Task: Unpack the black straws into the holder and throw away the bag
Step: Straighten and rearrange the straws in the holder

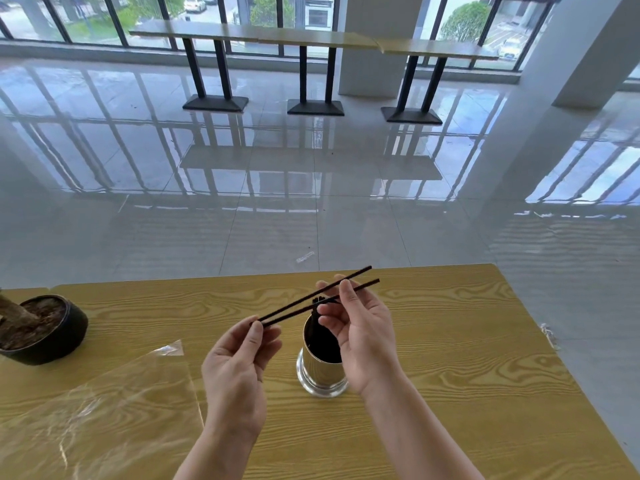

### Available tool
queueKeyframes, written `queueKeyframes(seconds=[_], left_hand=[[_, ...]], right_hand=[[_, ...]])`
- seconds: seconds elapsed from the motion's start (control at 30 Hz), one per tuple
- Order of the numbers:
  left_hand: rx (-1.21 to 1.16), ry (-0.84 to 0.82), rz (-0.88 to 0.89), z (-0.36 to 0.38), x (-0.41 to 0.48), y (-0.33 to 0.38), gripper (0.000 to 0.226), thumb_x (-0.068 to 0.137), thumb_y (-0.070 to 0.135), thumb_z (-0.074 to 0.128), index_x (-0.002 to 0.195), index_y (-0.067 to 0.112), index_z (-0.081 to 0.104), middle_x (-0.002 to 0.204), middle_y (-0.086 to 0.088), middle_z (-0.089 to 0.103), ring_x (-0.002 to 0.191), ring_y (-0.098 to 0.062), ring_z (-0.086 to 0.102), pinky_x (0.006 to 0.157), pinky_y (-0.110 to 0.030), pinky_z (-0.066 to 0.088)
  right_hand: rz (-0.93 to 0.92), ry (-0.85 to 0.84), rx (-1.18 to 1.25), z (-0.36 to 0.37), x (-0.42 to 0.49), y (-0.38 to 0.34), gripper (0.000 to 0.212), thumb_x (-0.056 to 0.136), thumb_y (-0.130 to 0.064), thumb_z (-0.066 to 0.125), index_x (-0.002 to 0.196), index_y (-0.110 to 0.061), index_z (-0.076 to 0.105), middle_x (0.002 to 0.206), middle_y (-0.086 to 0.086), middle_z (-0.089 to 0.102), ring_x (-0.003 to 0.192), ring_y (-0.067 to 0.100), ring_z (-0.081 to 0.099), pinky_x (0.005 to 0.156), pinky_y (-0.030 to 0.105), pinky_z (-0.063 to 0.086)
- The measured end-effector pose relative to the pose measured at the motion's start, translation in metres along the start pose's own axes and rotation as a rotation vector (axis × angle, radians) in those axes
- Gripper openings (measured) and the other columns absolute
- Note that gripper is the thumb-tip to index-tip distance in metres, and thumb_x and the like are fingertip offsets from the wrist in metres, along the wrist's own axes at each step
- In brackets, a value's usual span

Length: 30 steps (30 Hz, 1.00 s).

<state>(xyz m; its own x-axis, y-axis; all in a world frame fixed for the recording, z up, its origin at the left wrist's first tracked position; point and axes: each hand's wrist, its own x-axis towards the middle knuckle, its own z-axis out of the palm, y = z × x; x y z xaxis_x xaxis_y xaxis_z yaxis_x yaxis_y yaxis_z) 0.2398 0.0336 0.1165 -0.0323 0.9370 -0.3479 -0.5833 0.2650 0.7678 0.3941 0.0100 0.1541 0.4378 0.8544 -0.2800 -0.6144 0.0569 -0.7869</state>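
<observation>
Two thin black straws [301,304] lie almost level in the air above a gold metal holder [320,370] on the wooden table. My left hand [239,372] pinches their near ends between thumb and fingers. My right hand [360,327] pinches them further along, just above the holder's mouth. Several black straws [317,306] stand inside the holder, partly hidden behind my right hand. The clear plastic bag [104,410] lies flat on the table at the left, apart from both hands.
A dark pot with a plant trunk [41,327] stands at the table's left edge. The wooden table [467,358] ends at right and far side. Beyond lies a glossy tiled floor with high tables [311,39] by the windows.
</observation>
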Motion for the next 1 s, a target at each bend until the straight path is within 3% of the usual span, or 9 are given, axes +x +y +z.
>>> queueKeyframes(seconds=[0.13,0.27,0.43,0.53,0.63,0.77,0.87,1.0], left_hand=[[0.024,-0.027,-0.099,-0.01,0.0,-0.012,0.014,0.09,0.001,0.064,0.102,-0.003,0.07,0.085,-0.018,0.076,0.077,-0.025,0.076,0.063,-0.027,0.061],[0.248,-0.093,-0.098,-0.012,0.003,-0.02,0.018,0.09,-0.001,0.066,0.105,0.007,0.073,0.093,-0.015,0.078,0.084,-0.027,0.076,0.061,-0.028,0.059],[0.564,-0.151,0.058,-0.008,0.011,-0.024,0.025,0.09,0.0,0.066,0.097,0.021,0.076,0.09,-0.005,0.077,0.082,-0.018,0.075,0.06,-0.025,0.058],[0.744,-0.178,0.148,-0.001,0.019,-0.028,0.025,0.088,0.005,0.07,0.094,0.028,0.075,0.086,0.003,0.075,0.08,-0.012,0.071,0.067,-0.029,0.059],[0.884,-0.23,0.209,0.007,0.027,-0.031,0.021,0.087,0.014,0.074,0.105,0.027,0.072,0.09,0.003,0.072,0.085,-0.014,0.069,0.076,-0.032,0.06],[1.049,-0.26,0.297,0.02,0.034,-0.037,0.033,0.085,0.026,0.077,0.118,0.025,0.069,0.097,0.009,0.067,0.09,-0.005,0.064,0.08,-0.024,0.056],[1.139,-0.267,0.374,0.029,0.038,-0.04,0.038,0.084,0.027,0.079,0.121,0.023,0.068,0.097,0.012,0.065,0.088,-0.003,0.061,0.075,-0.017,0.048],[1.185,-0.261,0.39,0.04,0.045,-0.041,0.041,0.084,0.03,0.079,0.123,0.024,0.068,0.096,0.011,0.063,0.081,-0.005,0.061,0.07,-0.019,0.046]], right_hand=[[-0.211,0.035,-0.268,-0.004,0.004,-0.006,0.015,0.099,-0.021,0.063,0.101,-0.008,0.072,0.085,0.008,0.077,0.066,0.018,0.068,0.058,0.028,0.057],[-0.416,-0.004,-0.558,-0.014,0.005,-0.02,0.013,0.098,-0.02,0.066,0.091,-0.01,0.071,0.073,0.006,0.072,0.063,0.021,0.069,0.058,0.036,0.06],[-0.642,0.015,-0.883,-0.039,0.007,-0.049,0.012,0.099,-0.027,0.064,0.087,-0.025,0.066,0.069,-0.003,0.071,0.053,0.012,0.068,0.05,0.021,0.055],[-0.633,0.036,-1.039,-0.054,0.011,-0.049,0.013,0.098,-0.025,0.064,0.085,-0.027,0.065,0.063,-0.004,0.069,0.049,0.009,0.066,0.046,0.018,0.052],[-0.553,0.031,-1.161,-0.064,0.015,-0.03,0.014,0.097,-0.021,0.067,0.083,-0.023,0.066,0.06,-0.005,0.068,0.048,0.005,0.067,0.047,0.019,0.053],[-0.463,0.043,-1.171,-0.068,0.023,-0.007,0.014,0.094,-0.019,0.071,0.081,-0.023,0.067,0.063,-0.006,0.07,0.049,0.004,0.068,0.046,0.021,0.054],[-0.448,0.046,-1.296,-0.066,0.03,0.006,0.01,0.092,-0.022,0.073,0.083,-0.018,0.07,0.069,-0.007,0.07,0.058,0.012,0.068,0.053,0.031,0.056],[-0.475,0.052,-1.452,-0.064,0.036,0.019,0.009,0.088,-0.024,0.076,0.087,-0.018,0.068,0.079,-0.01,0.066,0.071,0.013,0.06,0.057,0.013,0.037]])
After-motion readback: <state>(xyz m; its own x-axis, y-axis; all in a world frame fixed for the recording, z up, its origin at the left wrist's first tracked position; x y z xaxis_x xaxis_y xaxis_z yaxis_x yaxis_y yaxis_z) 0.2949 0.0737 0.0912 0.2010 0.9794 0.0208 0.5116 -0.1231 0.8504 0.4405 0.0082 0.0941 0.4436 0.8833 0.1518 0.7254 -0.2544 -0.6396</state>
